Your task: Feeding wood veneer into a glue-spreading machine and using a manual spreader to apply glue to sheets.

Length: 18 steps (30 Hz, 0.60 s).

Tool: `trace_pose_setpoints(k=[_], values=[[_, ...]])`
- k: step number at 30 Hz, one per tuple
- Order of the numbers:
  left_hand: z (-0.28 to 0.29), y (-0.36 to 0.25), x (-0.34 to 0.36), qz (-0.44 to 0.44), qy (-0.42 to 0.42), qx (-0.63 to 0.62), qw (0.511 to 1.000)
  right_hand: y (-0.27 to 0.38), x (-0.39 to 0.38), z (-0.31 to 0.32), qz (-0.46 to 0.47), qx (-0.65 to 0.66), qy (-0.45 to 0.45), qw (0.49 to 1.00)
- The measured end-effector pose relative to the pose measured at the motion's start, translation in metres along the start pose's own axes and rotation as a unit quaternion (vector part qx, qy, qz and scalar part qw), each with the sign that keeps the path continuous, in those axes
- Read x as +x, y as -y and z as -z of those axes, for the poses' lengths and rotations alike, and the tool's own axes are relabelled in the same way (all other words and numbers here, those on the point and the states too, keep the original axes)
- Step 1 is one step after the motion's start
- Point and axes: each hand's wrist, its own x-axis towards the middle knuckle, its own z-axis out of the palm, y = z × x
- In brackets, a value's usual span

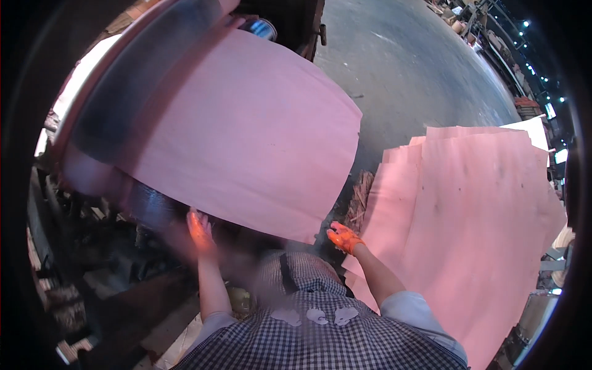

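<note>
A large pinkish veneer sheet (246, 135) lies across a machine, its left side at a long dark roller (132, 74). My left hand (201, 232), in an orange glove, is at the sheet's lower edge, fingers stretched out, slightly blurred. My right hand (344, 238), also orange-gloved, is just off the sheet's lower right corner with fingers apart, holding nothing. To its right lies a stack of similar pink sheets (462, 228) with uneven, overlapping edges. What lies under the sheet's left part is mostly dark and blurred.
Dark machine framework (80, 259) fills the lower left. A grey concrete floor (394, 68) stretches behind, with piled material (462, 28) along its far right edge. Broken veneer scraps (361, 197) lie between sheet and stack. A blue-silver cylinder (260, 29) shows at the top.
</note>
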Motion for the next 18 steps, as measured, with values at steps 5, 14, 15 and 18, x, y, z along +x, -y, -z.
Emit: trace_pose_setpoints(k=[5,14,15,18], values=[[-0.008,-0.006,0.070,-0.001,0.064,-0.120,0.991,0.016,0.020,-0.011,-0.093,-0.009,0.129,0.987],[-0.061,0.027,-0.017,0.163,0.268,-0.139,0.939,0.033,0.006,-0.051,-0.119,0.021,0.059,0.991],[-0.069,0.035,-0.024,0.144,0.253,-0.091,0.952,0.037,0.005,-0.046,-0.116,0.008,0.074,0.990],[-0.158,0.035,-0.105,0.028,0.266,0.074,0.961,0.036,-0.002,-0.034,-0.136,0.048,0.081,0.986]])
